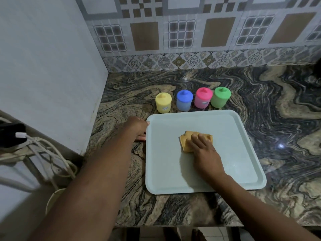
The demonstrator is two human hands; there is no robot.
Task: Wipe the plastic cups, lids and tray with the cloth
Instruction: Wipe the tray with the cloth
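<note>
The right hand (205, 150) pressed flat, fingers spread, on a folded orange cloth (186, 142) in the middle of the pale rectangular plastic tray (173, 171). The left hand (138, 128) touched the tray's left rim, but its grip could not be told. Four lidded coloured plastic cups (184, 100) stood in a row just behind the tray.

Head view — looking steeply down, close over the counter (260, 119).

Dim, bluish indoor light; specular glints on the polished table (280, 145); soft shadow beneath the right hand (205, 150); wide-angle bending at edges; slightly soft focus throughout.
</note>
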